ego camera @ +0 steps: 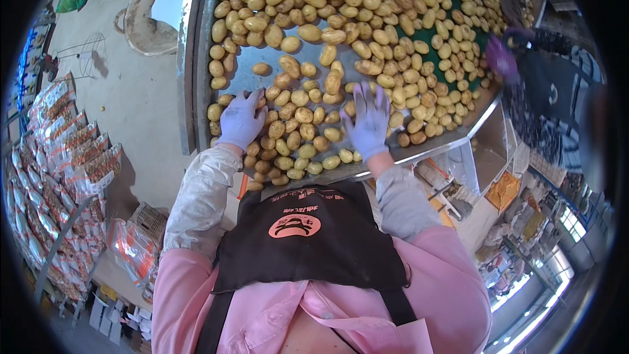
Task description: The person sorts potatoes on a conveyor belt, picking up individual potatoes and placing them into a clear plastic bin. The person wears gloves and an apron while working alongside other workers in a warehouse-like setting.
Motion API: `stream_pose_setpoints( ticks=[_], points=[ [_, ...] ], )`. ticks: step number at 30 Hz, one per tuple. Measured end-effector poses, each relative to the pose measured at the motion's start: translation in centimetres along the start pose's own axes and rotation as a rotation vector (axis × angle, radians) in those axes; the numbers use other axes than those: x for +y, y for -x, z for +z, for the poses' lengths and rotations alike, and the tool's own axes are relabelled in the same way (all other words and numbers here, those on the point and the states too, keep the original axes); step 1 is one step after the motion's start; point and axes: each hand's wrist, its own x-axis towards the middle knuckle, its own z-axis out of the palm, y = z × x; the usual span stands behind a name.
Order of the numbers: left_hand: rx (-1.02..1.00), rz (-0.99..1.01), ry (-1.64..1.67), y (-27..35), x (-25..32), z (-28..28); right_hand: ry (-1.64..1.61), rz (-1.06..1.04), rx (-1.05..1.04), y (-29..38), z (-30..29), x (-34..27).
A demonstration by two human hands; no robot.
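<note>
Many small yellow-brown potatoes [303, 115] lie loose on a metal sorting table [255, 56] in front of me. My left hand [241, 120], in a pale purple glove, rests at the table's left side. A potato shows between its thumb and bent fingers; whether it is gripped is unclear. My right hand [367, 120], gloved alike with dirt-darkened fingers, lies palm down over potatoes right of centre. Its fingers point away from me, with the thumb apart. Between the hands is a loose cluster of potatoes reaching the near edge.
A raised metal side rail [189, 64] bounds the table on the left. Beyond it stand a large worn tub [135, 19] and stacked bags of potatoes [73, 142]. A co-worker's purple-gloved hand [502, 56] is at the right edge. Green surface [427, 37] shows among potatoes there.
</note>
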Motion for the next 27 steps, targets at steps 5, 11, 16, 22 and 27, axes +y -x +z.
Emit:
stream_pose_setpoints(
  ticks=[5,11,16,22,27],
  points=[
    [0.178,-0.236,0.529,2.1,2.4,1.2,-0.161,0.037,-0.133,11.4,-0.6,-0.2],
    [-0.037,0.688,0.355,6.8,12.4,7.0,-1.555,0.534,0.071,12.0,-0.2,-6.6],
    [-0.113,0.637,-0.219,4.8,8.5,5.7,-0.837,0.493,0.368,16.1,-8.8,3.8],
    [0.026,0.446,-0.409,4.4,-0.9,5.4,-0.675,0.704,1.288,23.9,-28.0,28.7],
    [-0.022,0.291,-0.242,7.0,7.9,6.0,-0.507,1.039,0.862,19.9,-22.3,31.5]
  ],
)
